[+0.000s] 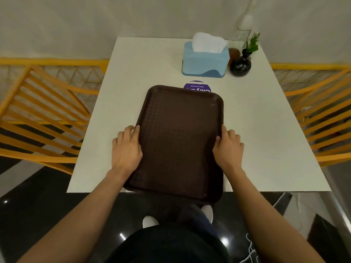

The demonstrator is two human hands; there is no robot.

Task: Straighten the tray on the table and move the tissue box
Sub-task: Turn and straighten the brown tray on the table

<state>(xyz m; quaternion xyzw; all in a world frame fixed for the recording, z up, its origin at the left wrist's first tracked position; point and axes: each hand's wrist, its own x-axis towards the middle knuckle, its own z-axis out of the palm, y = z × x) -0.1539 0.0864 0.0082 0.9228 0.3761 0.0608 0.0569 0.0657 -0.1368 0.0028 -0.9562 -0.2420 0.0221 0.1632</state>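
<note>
Head view: one dark brown textured plastic tray [178, 141] is overhanging the white table's [266, 130] near edge, slightly skewed. Left hand [126, 149] and right hand [228, 149] are clasping its long rims. Beyond, it is half-hiding one purple round sticker [197, 86]; one light blue tissue box [205, 59] is sitting beside one black vase [240, 63].

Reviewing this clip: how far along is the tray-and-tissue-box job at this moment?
Nothing looks finished yet. In hand: the left hand and right hand grip the long sides of the brown tray, which sits skewed to the white table and overhangs its near edge. Left: squaring the tray, then moving the blue tissue box, untouched at the far end beside a black vase.
</note>
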